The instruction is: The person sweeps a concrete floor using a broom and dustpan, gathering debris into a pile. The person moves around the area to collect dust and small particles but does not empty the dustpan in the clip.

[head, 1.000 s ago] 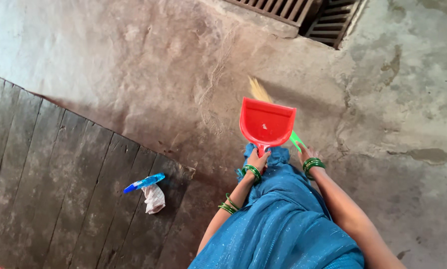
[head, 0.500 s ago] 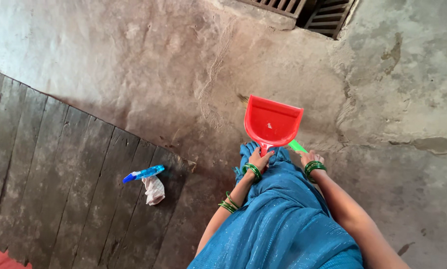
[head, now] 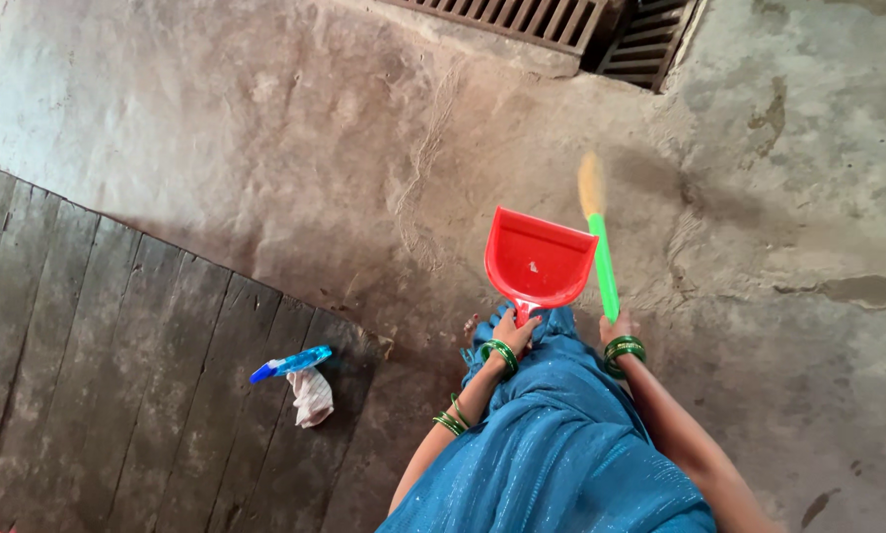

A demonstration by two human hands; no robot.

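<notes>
Two hands are at work below you, each with green bangles at the wrist. Your left hand (head: 512,329) is wrapped around the short handle of a red dustpan (head: 539,260), which sits just past your knees toward twelve o'clock with its open mouth facing away from you over the concrete floor (head: 265,148); a small pale speck lies inside the pan. Your right hand (head: 616,326) grips the lower end of a small broom (head: 601,247) with a green handle, which runs up along the dustpan's three o'clock edge, just beside it; its straw-coloured bristles at the far end are blurred, at about one o'clock from the pan. The blue cloth of your clothing (head: 561,444) fills the lower middle of the view and hides both forearms in part. At about nine o'clock from your left hand, well apart from it, a blue spray bottle (head: 289,363) lies on its side on dark wooden planks (head: 117,375), its body touching a crumpled white rag (head: 312,397) that lies just on its six o'clock side. At the far twelve o'clock edge of the view, a slatted metal drain grate (head: 522,15) is set into the floor, with a second grate section (head: 655,39) beside it toward one o'clock.
</notes>
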